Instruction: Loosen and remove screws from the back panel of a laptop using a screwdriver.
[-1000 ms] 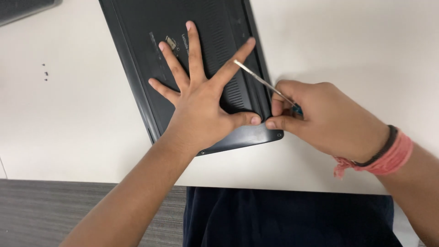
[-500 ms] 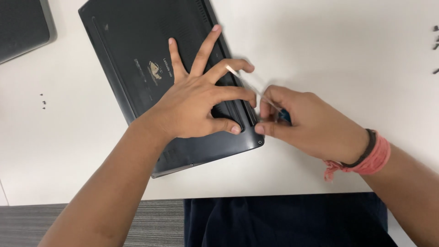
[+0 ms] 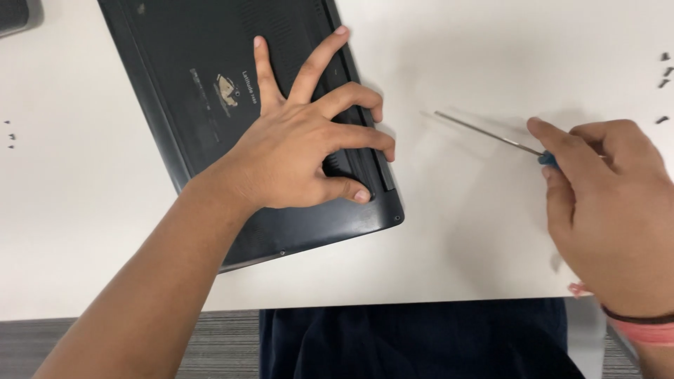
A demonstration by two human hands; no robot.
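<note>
A black laptop (image 3: 210, 105) is laid upside down on a white table (image 3: 477, 231), with its base panel facing up; it is set at an angle and fills the upper left and centre of the frame, its top edge cut off by the frame. The left hand (image 3: 302, 151) is spread flat on the base panel near the laptop's lower right corner. The index and middle fingers are stretched toward the top of the frame, while the other fingers are curled down over the ribbed vent strip along the right edge, and the thumb is pressed against the panel close to the corner. Nothing is clasped in this hand; it is only pressed on the laptop.

The right hand (image 3: 611, 210) is seen at the right side of the frame, well apart from the laptop. A screwdriver (image 3: 491, 133) with a blue handle is pinched between its thumb and closed fingers, and the thin metal shaft is pointed to the upper left, over bare table between the hand and the laptop. The tip is not touching the laptop.

Several small dark screws (image 3: 663, 70) are scattered at the upper right edge of the frame, and a few more specks (image 3: 10, 133) are seen at the far left. A red and black wristband (image 3: 642, 323) is worn on the right wrist. Dark trousers (image 3: 414, 344) are visible at the bottom centre, below the table edge.
</note>
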